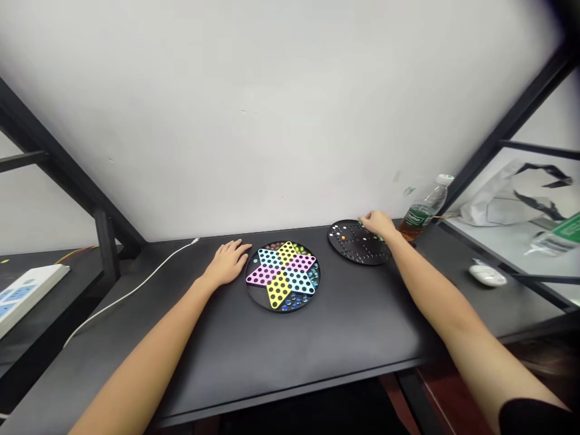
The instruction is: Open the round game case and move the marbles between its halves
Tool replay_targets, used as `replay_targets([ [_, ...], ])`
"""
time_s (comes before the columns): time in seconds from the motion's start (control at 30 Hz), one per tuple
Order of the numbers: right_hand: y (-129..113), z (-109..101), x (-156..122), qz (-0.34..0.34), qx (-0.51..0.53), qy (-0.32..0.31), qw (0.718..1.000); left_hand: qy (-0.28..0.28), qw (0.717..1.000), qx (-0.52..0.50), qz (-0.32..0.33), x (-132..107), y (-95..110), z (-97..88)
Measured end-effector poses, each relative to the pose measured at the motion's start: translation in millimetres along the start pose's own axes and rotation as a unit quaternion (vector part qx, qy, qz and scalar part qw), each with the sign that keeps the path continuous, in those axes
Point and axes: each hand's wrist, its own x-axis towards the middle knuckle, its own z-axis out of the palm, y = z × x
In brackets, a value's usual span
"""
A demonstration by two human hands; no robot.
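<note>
A round black Chinese checkers board (277,296) with a pink, yellow and light blue star lies in the middle of the desk. Marbles sit in several of the pockets around the star, blue ones at the near side. Just left of its rim, my left hand (227,262) rests on the desk with fingers stretched out, holding nothing. Farther right, a second round black board (360,252) carries small white, orange and green pieces. Over its far right part my right hand (379,223) has its fingers drawn together; what they hold, if anything, is too small to name.
A clear bottle (419,216) with a green label and brown liquid stands close beside my right wrist. Farther right lies a white mouse (487,275). A white cable (136,294) runs along the left, near a power strip (27,293). The wall borders the desk's back.
</note>
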Motion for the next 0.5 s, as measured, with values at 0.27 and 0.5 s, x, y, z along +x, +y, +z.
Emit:
replay_targets([
  [0.27, -13, 20, 2, 0.016, -0.14, -0.015, 0.99, -0.006, 1.0, -0.003, -0.002, -2, 5, -2.8],
  [0.5, 2, 8, 4, 0.058, 0.156, -0.044, 0.985, -0.007, 1.0, -0.001, 0.001, -1, 4, -2.5],
])
